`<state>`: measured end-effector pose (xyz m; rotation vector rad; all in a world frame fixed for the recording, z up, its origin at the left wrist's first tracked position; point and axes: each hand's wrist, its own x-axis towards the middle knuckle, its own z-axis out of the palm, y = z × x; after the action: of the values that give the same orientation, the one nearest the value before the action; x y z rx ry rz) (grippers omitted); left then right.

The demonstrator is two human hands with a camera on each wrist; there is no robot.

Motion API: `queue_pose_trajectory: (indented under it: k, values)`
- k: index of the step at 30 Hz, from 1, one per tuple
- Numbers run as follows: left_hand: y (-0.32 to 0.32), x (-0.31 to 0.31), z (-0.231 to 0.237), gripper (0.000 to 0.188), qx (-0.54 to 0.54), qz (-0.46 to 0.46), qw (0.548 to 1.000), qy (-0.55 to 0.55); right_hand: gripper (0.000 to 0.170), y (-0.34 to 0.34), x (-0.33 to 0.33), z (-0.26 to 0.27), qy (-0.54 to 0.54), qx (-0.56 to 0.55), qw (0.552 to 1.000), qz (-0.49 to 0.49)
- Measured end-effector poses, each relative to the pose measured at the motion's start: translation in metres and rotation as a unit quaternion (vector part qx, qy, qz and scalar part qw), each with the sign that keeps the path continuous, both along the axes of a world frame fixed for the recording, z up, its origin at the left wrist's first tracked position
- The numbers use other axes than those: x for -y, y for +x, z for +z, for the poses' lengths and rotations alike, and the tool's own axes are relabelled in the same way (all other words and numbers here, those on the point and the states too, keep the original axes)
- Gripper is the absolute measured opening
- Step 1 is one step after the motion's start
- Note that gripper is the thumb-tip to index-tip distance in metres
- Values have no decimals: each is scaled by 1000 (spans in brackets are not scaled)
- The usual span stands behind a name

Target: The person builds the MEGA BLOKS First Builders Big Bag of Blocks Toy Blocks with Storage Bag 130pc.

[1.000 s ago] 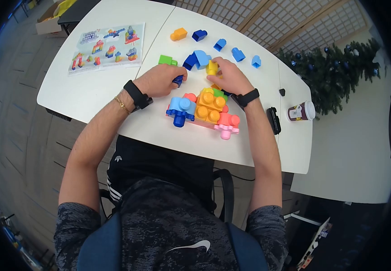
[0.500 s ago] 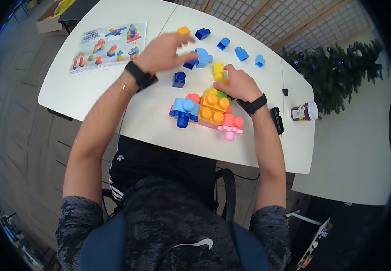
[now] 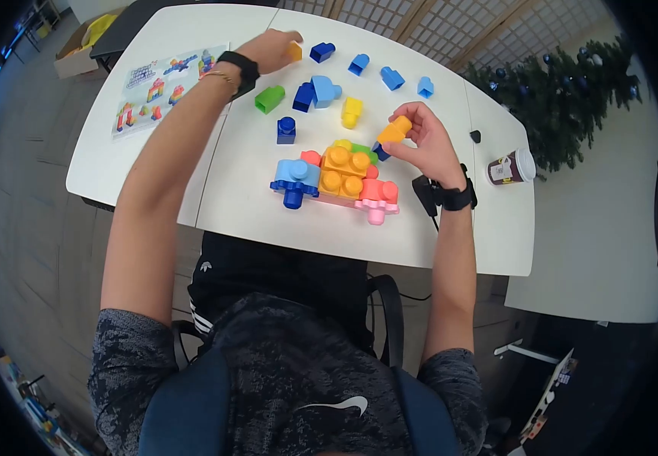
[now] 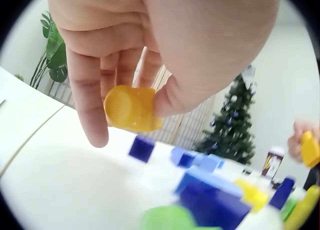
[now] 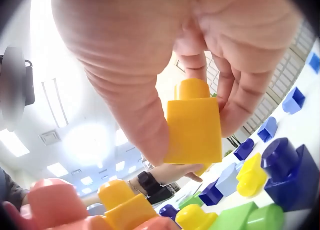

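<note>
In the head view my left hand [image 3: 270, 52] reaches to the far side of the table. It pinches an orange building block [image 4: 131, 108] between thumb and fingers. Nearer and to the right, my right hand [image 3: 431, 148] holds a second orange block [image 5: 194, 130], its stud facing up in the right wrist view. Just left of that hand stands a joined build [image 3: 344, 171] of orange, pink, light blue and green blocks. A dark blue block [image 3: 380, 151] lies beneath the right hand's block, partly hidden. The yellow block [image 3: 352, 112] lies between the hands.
Loose blocks spread over the table: a green one [image 3: 270, 99], a dark blue one [image 3: 286, 131], a light blue one [image 3: 326, 91] and several along the far edge. A picture sheet [image 3: 147, 95] lies at left, a paper cup [image 3: 513, 166] at right.
My left hand has left the dark blue block standing, moved to the far side and taken hold of an orange block. The right hand has come away from the yellow block and holds an orange one.
</note>
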<state>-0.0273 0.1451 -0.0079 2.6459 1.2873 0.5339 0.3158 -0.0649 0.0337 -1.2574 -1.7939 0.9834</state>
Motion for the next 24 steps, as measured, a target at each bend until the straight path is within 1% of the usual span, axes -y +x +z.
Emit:
queue_pose_trajectory:
  k: [1, 2, 3, 4, 5, 6, 7, 8, 9, 10, 12, 13, 15, 16, 17, 18, 19, 20, 21, 24]
  values:
    - [-5, 11, 13, 45, -4, -3, 1000, 0, 49, -1, 8, 3, -13, -62, 998, 19]
    - [-9, 25, 26, 44, 73, 11, 995, -70, 49, 0, 12, 5, -15, -66, 998, 17]
    - [-12, 41, 35, 43, 149, 26, 979, -140, 49, 2, 17, 6, -49, -94, 994, 19]
    - [-16, 57, 43, 43, 142, 24, 980, -141, 48, 3, 21, 7, -81, -123, 989, 21]
    - [-19, 76, 48, 43, 188, -7, 967, -171, 48, 4, 24, 5, -82, -130, 988, 19]
    - [-23, 93, 54, 42, 233, -38, 951, -198, 49, 5, 25, 4, -48, -105, 993, 37]
    - [-25, 108, 60, 38, 245, -56, 942, -222, 50, 4, 26, 2, -13, -80, 995, 53]
    - [-27, 121, 58, 39, 278, -73, 925, -247, 50, 3, 28, 2, -14, -88, 995, 51]
    - [-29, 132, 57, 40, 311, -89, 907, -270, 50, 1, 29, 4, 11, -62, 996, 59]
    - [-30, 139, 52, 40, 305, -90, 909, -270, 50, -1, 31, 7, 37, -36, 996, 66]
    - [-31, 149, 42, 41, 377, -106, 879, -272, 50, -5, 36, 11, 52, -26, 996, 64]
    - [-31, 156, 45, 41, 373, -110, 880, -272, 50, -7, 39, 13, 65, -9, 996, 63]
    - [-30, 172, 51, 43, 420, -64, 844, -328, 51, -10, 45, 17, 73, 8, 996, 53]
    - [-30, 178, 55, 43, 391, -53, 865, -310, 52, -11, 46, 19, 79, 27, 995, 45]
    - [-31, 178, 52, 43, 389, -57, 866, -308, 52, -10, 47, 19, 83, 27, 995, 42]
    - [-32, 176, 45, 42, 332, -56, 913, -229, 52, -8, 48, 19, 84, 32, 995, 47]
    - [-29, 179, 49, 42, 272, -54, 949, -147, 52, -8, 48, 18, 86, 36, 994, 53]
    - [-29, 183, 54, 38, 260, -31, 952, -162, 52, -8, 49, 19, 89, 35, 994, 50]
    - [-28, 187, 60, 38, 257, -34, 953, -159, 51, -9, 51, 19, 86, 44, 994, 55]
    - [-23, 193, 82, 40, 172, -133, 965, -145, 50, -14, 53, 19, 73, 50, 995, 56]
